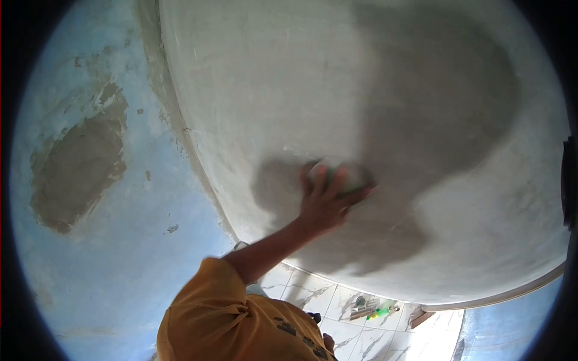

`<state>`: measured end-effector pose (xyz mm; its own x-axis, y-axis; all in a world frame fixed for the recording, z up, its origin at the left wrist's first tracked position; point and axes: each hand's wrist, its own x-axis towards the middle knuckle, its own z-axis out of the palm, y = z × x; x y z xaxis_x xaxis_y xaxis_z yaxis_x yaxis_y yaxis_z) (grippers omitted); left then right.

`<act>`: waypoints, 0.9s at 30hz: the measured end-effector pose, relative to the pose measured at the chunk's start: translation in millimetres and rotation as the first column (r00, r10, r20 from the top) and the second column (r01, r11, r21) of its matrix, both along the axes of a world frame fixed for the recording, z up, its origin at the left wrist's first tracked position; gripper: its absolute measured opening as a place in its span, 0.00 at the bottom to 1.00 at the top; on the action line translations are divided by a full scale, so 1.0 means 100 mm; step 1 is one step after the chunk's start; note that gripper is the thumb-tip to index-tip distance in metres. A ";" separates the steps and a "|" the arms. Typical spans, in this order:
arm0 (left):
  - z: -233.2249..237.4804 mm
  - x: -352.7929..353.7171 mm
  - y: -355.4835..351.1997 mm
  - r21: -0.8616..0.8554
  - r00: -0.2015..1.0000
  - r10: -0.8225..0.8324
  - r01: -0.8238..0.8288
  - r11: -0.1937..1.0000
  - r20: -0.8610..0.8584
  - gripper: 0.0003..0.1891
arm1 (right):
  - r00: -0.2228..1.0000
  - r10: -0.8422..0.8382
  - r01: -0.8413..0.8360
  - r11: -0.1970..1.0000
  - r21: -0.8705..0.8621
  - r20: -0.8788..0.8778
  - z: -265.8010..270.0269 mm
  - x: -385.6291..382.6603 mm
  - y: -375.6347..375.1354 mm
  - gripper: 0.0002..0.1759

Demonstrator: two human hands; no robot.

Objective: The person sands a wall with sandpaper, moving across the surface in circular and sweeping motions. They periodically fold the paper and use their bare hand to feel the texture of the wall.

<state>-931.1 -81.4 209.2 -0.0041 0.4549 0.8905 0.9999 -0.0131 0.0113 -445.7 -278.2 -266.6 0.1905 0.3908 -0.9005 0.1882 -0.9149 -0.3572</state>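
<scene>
My left hand (325, 207) reaches up to the grey plastered wall (271, 78), fingers spread over a rounded pale pad (355, 179) with a dark edge. The pad is blurred and lies against the plaster, and its exact kind is hard to make out. My thumb stretches along its right side. Low by my orange shirt (223, 307), only a small part of my right hand (328, 343) shows, its fingers mostly hidden. Shadows of my head and arm fall across the plaster around the pad.
To the left, a blue wall (144, 234) with a rough grey patch (81, 171) meets the plaster at a corner. Below are white veined floor tiles (343, 334), a green bottle (379, 313) among small items, and a brown piece (421, 317). A dark object (568, 180) stands at the right edge.
</scene>
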 end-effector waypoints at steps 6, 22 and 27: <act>0.24 -0.93 -0.31 0.199 0.744 0.105 -0.307 0.931 0.660 0.27 | 0.996 -0.082 0.083 0.995 0.052 -0.025 0.19 -0.02 -0.04 0.22; 0.85 -0.40 -0.03 0.119 0.937 0.339 -0.348 0.930 0.090 0.29 | 1.000 -0.016 0.016 1.000 -0.017 -0.009 -0.18 0.41 0.10 0.22; -0.30 -0.28 -0.07 -0.038 0.921 0.342 -0.341 0.939 0.188 0.28 | 0.997 -0.069 0.070 0.998 -0.005 0.014 -0.08 0.39 0.25 0.21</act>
<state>-958.9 -88.0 179.4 -0.3280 0.3995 0.8560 0.9228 0.3292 0.2000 -406.5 -253.0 -274.2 0.2299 0.3715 -0.8995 0.1292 -0.9277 -0.3502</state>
